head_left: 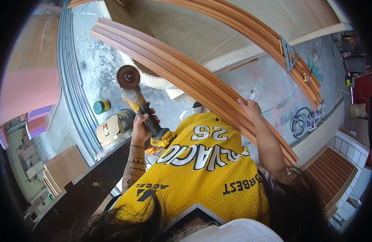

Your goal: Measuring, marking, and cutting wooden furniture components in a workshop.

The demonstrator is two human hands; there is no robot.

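Note:
My left hand (141, 128) is wrapped around the body of a yellow and black cordless angle grinder (147, 115). Its round, brownish disc (128, 77) points away from me, apart from the panel. A long, fluted, brown wood-look panel (186, 78) slants across in front of my body, from far left to near right. My right hand (250, 108) grips this panel along its ridged face and edge, right of my yellow jersey (198, 161). Part of the fingers is hidden against the ridges.
Another stack of brown fluted panels (250, 32) lies beyond, bearing a triangular square (289, 55). Grey metal channels (73, 80) run along the left. Beside the grinder stand a dark green tin (99, 107) and a bucket (125, 117). A coiled hose (299, 123) lies at right.

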